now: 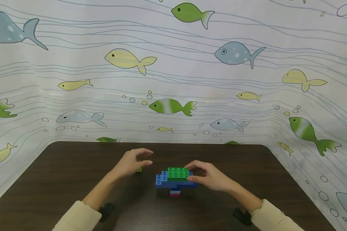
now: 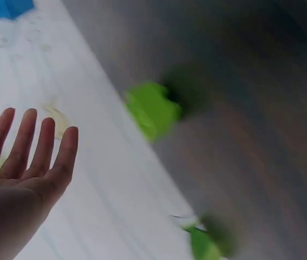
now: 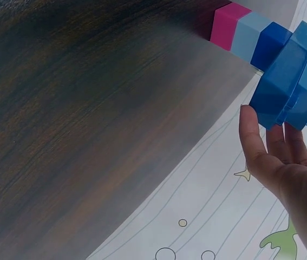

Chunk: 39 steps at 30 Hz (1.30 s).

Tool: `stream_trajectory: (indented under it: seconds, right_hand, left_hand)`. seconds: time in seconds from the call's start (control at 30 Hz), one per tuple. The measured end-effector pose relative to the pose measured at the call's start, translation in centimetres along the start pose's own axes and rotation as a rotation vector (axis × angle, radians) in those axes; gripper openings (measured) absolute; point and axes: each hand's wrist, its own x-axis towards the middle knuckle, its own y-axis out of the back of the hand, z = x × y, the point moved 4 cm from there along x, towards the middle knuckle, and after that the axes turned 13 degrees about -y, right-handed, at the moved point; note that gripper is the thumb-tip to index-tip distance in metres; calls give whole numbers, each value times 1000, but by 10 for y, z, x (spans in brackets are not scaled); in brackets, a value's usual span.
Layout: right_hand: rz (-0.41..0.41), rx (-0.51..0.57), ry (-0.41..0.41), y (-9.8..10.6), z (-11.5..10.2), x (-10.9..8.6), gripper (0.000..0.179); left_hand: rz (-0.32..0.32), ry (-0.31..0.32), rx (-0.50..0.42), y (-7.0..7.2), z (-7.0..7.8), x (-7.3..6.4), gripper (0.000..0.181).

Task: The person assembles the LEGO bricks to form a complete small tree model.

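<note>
A toy-brick build (image 1: 170, 184) stands on the table, with a narrow stem of pink, white and dark-blue bricks (image 3: 272, 46) under wider blue bricks (image 3: 283, 81). A green brick (image 1: 177, 173) with two rows of studs lies across the top. My right hand (image 1: 209, 176) pinches this green brick at its right end, thumb in front and index finger behind. My left hand (image 1: 133, 163) hovers left of the build with spread fingers and holds nothing. A small yellow-green brick (image 1: 139, 170) shows partly behind it; the left wrist view has a blurred lime-green piece (image 2: 152, 110).
The dark wooden table (image 1: 60, 179) ends at a white sheet (image 1: 75, 64) printed with fish, which rises at the back and both sides. Dark straps (image 1: 106, 211) circle the wrists near the pale sleeves (image 1: 78, 218).
</note>
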Motion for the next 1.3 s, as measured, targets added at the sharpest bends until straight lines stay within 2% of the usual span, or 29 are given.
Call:
stream_trajectory:
  seconds: [0.2,0.47,0.83,0.97,1.3]
  right_hand:
    - [-2,-6,5,-1,-1,-1,31]
    - [5,-8,-13,-1,-1,-1,31]
    - [5,4,-12,-1,-2,-2,32]
    - [7,-1,-14,-1,-2,-1,32]
    - [6,-15,-26,-1,-1,0,32]
  left_hand:
    - [18,70,94,3,-32,-11,39]
    - [16,47,152,-10,-54,-17,42]
    - [6,86,173,-15,-59,-18,33]
    - [13,89,167,-11,-57,-19,31]
    - [6,140,114,2,-56,-23,32]
